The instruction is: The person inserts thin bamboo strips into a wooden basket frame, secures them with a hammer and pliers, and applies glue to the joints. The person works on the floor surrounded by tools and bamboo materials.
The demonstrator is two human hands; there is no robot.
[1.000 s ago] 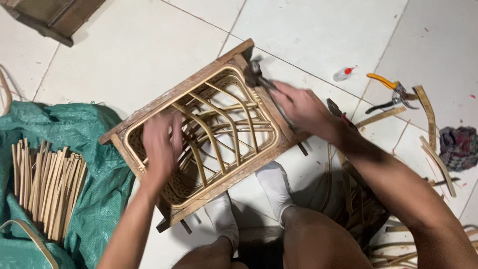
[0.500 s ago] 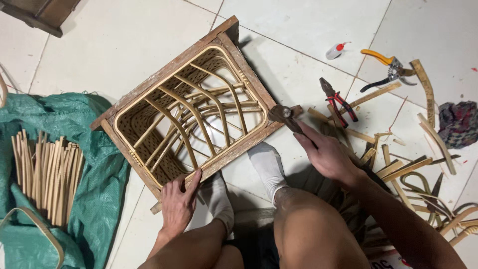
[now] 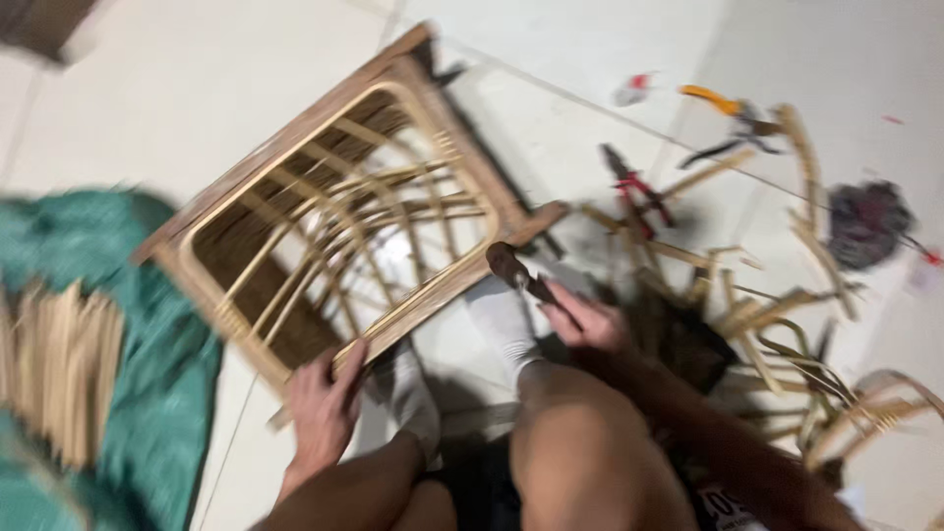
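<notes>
A square rattan frame with bent cane bars lies tilted on the white tiled floor, in front of my white-socked feet. My left hand grips the frame's near edge. My right hand holds a dark-handled tool, its head beside the frame's near right corner. The picture is blurred by motion.
A green cloth with a bundle of cane sticks lies at the left. Red-handled pliers, orange-handled cutters, a small bottle, a dark rag and loose cane scraps are strewn at the right.
My left hand has moved from the frame's middle to its near edge. My right hand with the tool came from the far corner to the near right corner. The view has shifted.
</notes>
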